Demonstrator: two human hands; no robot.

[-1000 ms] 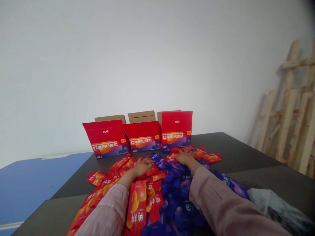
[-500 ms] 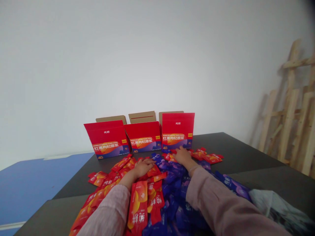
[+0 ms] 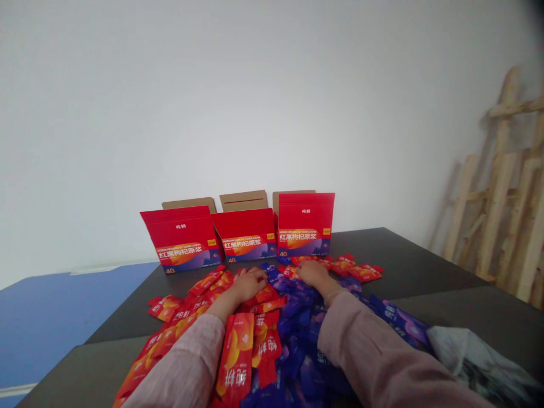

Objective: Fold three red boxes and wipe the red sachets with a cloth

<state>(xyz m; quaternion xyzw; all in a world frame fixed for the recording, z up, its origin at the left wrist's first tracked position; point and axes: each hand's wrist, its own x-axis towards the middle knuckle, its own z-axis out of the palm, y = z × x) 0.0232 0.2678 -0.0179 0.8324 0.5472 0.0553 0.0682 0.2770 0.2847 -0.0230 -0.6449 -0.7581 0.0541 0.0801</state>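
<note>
Two hands of ours rest palm down, well apart: our left hand (image 3: 250, 284) on red sachets (image 3: 237, 351), our right hand (image 3: 311, 274) on blue sachets (image 3: 297, 317), now slightly lower and nearer the left. Three red cartons (image 3: 244, 235) stand beyond both hands on the worktop (image 3: 127, 314).

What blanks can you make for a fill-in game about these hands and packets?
1. The left hand lies on sachets coloured ____.
2. Behind the hands stand ____ open red cartons.
3. Wooden planks lean against the ____.

Missing words: red; three; wall.
</note>
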